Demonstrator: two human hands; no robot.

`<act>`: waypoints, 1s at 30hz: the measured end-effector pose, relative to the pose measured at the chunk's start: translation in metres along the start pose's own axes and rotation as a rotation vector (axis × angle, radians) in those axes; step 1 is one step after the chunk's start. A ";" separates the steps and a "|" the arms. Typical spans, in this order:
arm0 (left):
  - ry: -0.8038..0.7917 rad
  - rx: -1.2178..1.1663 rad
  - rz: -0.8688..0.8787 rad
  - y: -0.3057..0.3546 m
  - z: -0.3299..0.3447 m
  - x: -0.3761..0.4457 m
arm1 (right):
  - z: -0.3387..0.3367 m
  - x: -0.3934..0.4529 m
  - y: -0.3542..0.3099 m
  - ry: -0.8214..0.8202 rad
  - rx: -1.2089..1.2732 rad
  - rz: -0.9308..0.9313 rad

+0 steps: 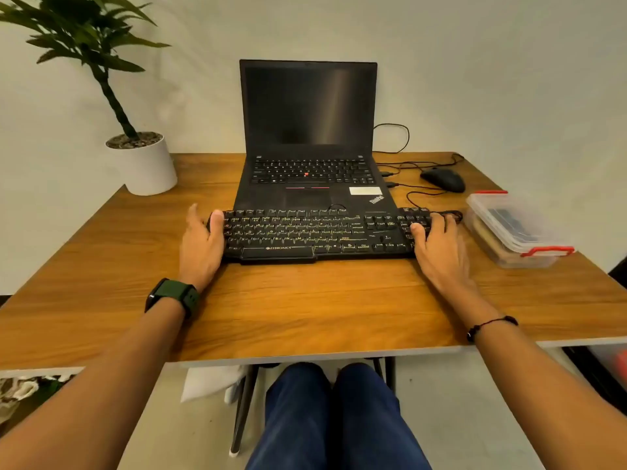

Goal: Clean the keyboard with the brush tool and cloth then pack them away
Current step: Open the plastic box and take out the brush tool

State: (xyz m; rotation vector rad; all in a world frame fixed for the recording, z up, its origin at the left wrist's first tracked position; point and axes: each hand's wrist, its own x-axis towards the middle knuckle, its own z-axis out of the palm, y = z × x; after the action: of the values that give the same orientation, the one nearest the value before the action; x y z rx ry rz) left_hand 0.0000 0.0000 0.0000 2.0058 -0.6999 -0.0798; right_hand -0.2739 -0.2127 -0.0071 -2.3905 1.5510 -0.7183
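Both hands grasp the black keyboard (319,235) by its short ends: the left hand (202,240) curls its grip round the left end, thumb on top of the keys, and the right hand (437,244) holds the right end the same way, thumb on the number pad. In the head view the keyboard lies flat on the wooden surface (305,307), its long axis running left to right, the spacebar edge toward the person. Its far edge sits just in front of the open laptop (310,137), overlapping the laptop's front lip. Right of the keyboard stands a clear lidded box with red clasps (517,228); behind that, a black mouse (442,179). Far left of the keyboard is a potted plant (142,164).
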 end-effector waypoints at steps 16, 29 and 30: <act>0.069 -0.130 -0.131 -0.005 0.001 -0.004 | 0.004 0.005 0.000 -0.002 -0.078 0.020; 0.120 -0.091 -0.106 -0.009 -0.010 -0.045 | -0.006 -0.031 0.020 -0.029 -0.140 -0.023; 0.123 -0.091 -0.104 -0.010 -0.010 -0.048 | -0.007 -0.034 0.020 -0.033 -0.148 -0.020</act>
State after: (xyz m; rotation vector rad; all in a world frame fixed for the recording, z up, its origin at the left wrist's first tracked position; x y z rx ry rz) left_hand -0.0320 0.0359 -0.0133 1.9408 -0.5049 -0.0486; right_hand -0.3051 -0.1901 -0.0190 -2.5122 1.6215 -0.5840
